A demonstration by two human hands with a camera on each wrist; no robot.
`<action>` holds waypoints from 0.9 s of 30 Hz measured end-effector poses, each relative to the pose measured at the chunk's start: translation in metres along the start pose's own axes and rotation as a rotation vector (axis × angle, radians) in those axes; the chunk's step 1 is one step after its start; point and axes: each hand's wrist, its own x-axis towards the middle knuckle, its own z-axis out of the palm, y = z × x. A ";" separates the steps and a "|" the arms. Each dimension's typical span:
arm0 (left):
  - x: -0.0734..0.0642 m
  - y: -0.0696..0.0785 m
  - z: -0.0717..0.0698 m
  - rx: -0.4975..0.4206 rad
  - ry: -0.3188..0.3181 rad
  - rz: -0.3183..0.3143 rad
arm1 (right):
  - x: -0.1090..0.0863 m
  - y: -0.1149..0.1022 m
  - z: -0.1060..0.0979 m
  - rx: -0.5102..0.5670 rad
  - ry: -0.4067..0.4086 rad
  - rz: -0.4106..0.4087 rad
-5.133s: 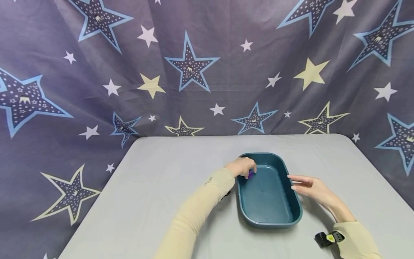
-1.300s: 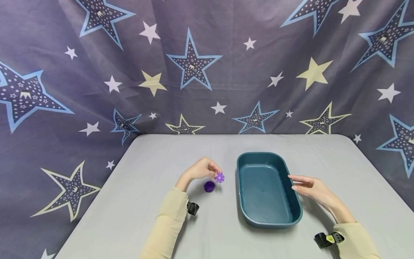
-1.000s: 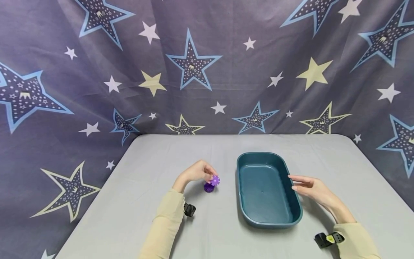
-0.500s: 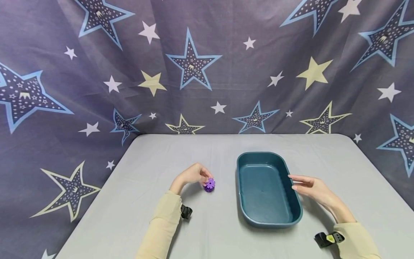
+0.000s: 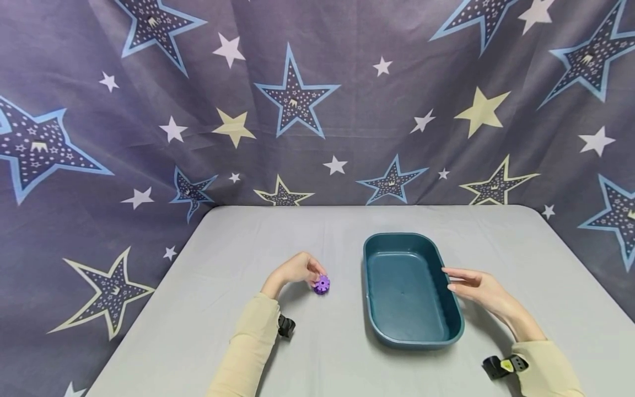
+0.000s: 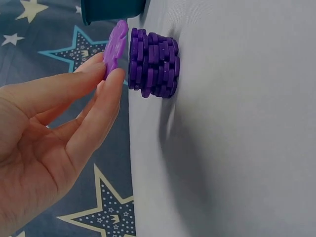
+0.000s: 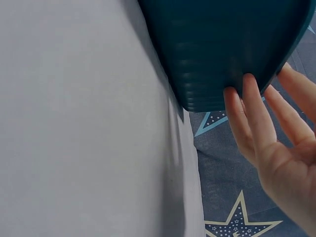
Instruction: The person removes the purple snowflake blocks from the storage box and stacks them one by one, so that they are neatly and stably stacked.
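My left hand (image 5: 297, 268) pinches a light purple notched disc (image 6: 115, 47) between thumb and fingers. Close over a stack of darker purple notched discs (image 6: 154, 64), the held disc shows a narrow gap to the stack's top in the left wrist view. From the head view, the disc hides most of the stack, which stands on the table left of a teal bin (image 5: 404, 298). With extended fingers, my right hand (image 5: 483, 289) touches the bin's right outer side; the fingertips (image 7: 249, 79) lie along the wall in the right wrist view.
The bin's inside shows a bare floor. A pale grey cloth covers the table (image 5: 258, 231), and a dark curtain with stars (image 5: 317, 110) hangs behind its back edge. Each wrist carries a small black camera (image 5: 286, 326).
Earlier my left hand reached into the bin at something purple. It has since carried the disc left and lowered it over the stack, staying almost still lately. The right hand keeps its place.
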 end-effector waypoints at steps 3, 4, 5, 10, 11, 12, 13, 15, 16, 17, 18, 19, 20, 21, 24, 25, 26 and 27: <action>0.000 -0.001 0.000 0.002 0.009 -0.010 | -0.001 0.000 0.000 0.007 -0.002 -0.001; 0.000 -0.001 0.000 0.004 0.012 -0.014 | -0.001 0.000 0.000 0.006 -0.007 -0.006; 0.001 -0.002 0.000 0.007 0.013 -0.013 | -0.001 0.000 0.000 0.012 -0.006 -0.005; 0.001 -0.003 0.000 0.016 0.014 -0.005 | -0.001 0.000 0.000 0.007 -0.004 -0.015; 0.001 -0.003 0.000 0.018 0.015 -0.005 | -0.001 0.000 0.000 0.005 -0.001 -0.012; 0.001 -0.003 0.000 0.021 0.017 -0.008 | -0.001 -0.001 0.000 0.002 0.001 -0.009; 0.001 -0.003 0.000 0.024 0.019 -0.010 | -0.001 -0.001 0.000 -0.001 0.005 -0.004; 0.001 -0.003 0.000 0.030 0.025 -0.017 | -0.001 -0.001 0.000 -0.006 0.007 0.000; 0.001 -0.003 0.001 0.032 0.027 -0.019 | -0.001 -0.001 0.000 -0.010 0.006 0.002; 0.001 -0.003 0.001 0.037 0.031 -0.021 | -0.001 -0.001 0.000 -0.015 0.003 -0.003; 0.001 -0.003 0.001 0.041 0.033 -0.023 | -0.001 -0.001 0.000 -0.013 0.005 0.000; 0.000 -0.003 0.001 0.043 0.035 -0.026 | -0.001 -0.001 0.000 -0.012 0.004 0.002; 0.000 -0.003 0.001 0.044 0.038 -0.031 | -0.001 -0.001 0.000 -0.011 0.003 0.003; 0.000 -0.003 0.001 0.046 0.042 -0.035 | -0.001 0.000 0.000 -0.010 -0.001 0.001; -0.001 -0.005 0.002 0.049 0.055 -0.045 | 0.000 0.002 0.001 -0.001 -0.003 0.009; -0.001 -0.006 0.002 0.051 0.061 -0.046 | 0.000 0.002 0.001 -0.003 -0.004 0.009; -0.001 -0.007 0.002 0.047 0.069 -0.052 | 0.000 0.002 0.001 -0.006 -0.002 0.011; -0.001 -0.008 0.002 0.042 0.076 -0.051 | 0.000 0.002 0.001 -0.009 -0.001 0.013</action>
